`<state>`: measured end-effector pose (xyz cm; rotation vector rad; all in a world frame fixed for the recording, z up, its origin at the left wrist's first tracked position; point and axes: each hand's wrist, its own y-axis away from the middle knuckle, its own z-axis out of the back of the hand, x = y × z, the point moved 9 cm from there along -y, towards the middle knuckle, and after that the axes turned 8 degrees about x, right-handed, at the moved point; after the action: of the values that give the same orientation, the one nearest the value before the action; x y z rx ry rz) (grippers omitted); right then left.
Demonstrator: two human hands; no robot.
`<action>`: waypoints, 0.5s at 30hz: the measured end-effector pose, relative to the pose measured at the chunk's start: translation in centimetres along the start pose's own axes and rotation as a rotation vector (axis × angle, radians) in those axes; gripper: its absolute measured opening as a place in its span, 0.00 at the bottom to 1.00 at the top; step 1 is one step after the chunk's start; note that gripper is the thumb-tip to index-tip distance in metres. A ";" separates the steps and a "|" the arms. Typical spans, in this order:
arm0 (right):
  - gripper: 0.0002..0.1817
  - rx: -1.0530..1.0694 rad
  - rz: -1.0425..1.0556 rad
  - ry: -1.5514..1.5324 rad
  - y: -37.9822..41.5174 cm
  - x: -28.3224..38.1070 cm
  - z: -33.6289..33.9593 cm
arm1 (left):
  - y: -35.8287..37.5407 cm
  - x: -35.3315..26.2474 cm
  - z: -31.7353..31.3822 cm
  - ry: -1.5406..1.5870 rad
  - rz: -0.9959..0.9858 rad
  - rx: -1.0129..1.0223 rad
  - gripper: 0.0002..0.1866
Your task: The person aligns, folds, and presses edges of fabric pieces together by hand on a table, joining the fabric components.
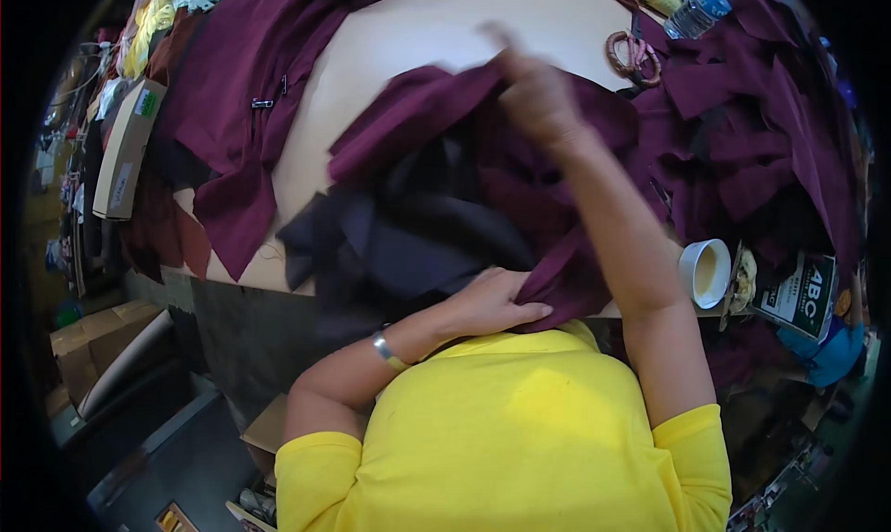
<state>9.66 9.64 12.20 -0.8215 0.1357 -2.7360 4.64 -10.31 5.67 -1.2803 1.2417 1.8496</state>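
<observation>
A dark purple cloth piece (548, 161) with a black lining (399, 226) lies bunched on the table in front of me, partly blurred. My left hand (492, 302) is at the table's near edge, close to my body, its fingers and thumb closed on the purple cloth. Farther forward, my right hand (538, 96) is over the cloth's far side, smeared by motion. One finger points up and away, but whether the others grip the cloth cannot be made out.
More purple garment pieces (232, 77) lie at left and purple cloth (742, 114) is heaped at right. Scissors with wrapped handles (634, 60), a water bottle (698, 12), a white cup (705, 274) and an ABC box (800, 295) stand around. A long carton (130, 151) sits at the left edge.
</observation>
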 end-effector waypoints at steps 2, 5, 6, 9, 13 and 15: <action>0.36 -0.280 0.058 0.062 0.2 -5.4 6.8 | 2.2 -1.1 2.7 -0.522 0.010 -0.090 0.16; 0.36 -0.572 0.023 0.149 4.6 -6.4 16.7 | 8.0 -3.3 9.6 -0.576 -0.031 -0.533 0.14; 0.34 -0.533 -0.081 0.092 6.3 -7.3 17.0 | 9.7 -3.7 11.3 -0.740 0.154 -0.542 0.14; 0.35 -0.382 -0.315 -0.254 12.5 -11.6 14.3 | 12.9 -6.6 15.8 -1.058 0.017 -0.690 0.13; 0.40 -0.249 -0.553 -0.558 20.8 -16.3 4.0 | 13.6 -3.0 19.4 -1.186 0.122 -0.664 0.13; 0.44 -0.298 -0.590 -0.695 22.5 -16.3 2.5 | 14.0 -1.4 20.4 -1.195 0.192 -0.680 0.14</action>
<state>29.45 -7.08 1.94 -2.1280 0.1753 -2.7505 -14.66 2.56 14.45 -0.0939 0.0724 2.6102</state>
